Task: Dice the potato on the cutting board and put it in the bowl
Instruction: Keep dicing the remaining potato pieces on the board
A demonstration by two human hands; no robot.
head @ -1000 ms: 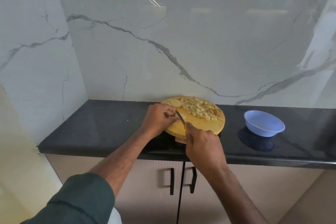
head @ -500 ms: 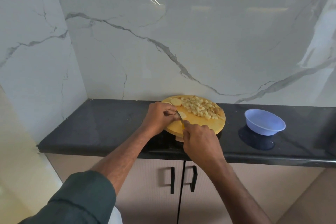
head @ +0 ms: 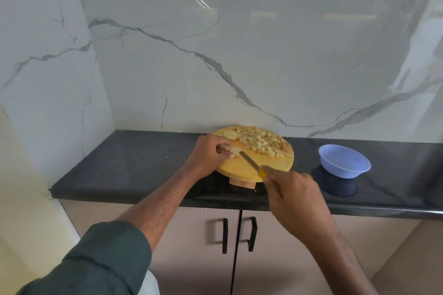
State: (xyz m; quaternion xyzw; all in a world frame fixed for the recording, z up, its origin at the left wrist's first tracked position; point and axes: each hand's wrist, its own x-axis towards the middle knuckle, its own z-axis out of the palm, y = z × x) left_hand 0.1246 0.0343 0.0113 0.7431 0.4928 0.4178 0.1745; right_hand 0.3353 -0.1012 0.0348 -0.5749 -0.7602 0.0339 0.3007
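A round wooden cutting board lies on the black counter. Several potato dice are heaped on its far right half, and a round potato slice lies at its far left. My left hand pinches another potato slice flat on the board. My right hand grips the yellow handle of a knife, whose blade tip lies on the board just beside the held slice. The blue bowl stands to the right of the board and looks empty.
The black counter runs along a marble wall and ends at a left corner. Below it are cabinet doors with two black handles. A small wooden block shows under the board's near edge.
My right hand has drawn back toward me and to the right, pulling the knife so more of the blade shows. My left hand still holds the slice in place.
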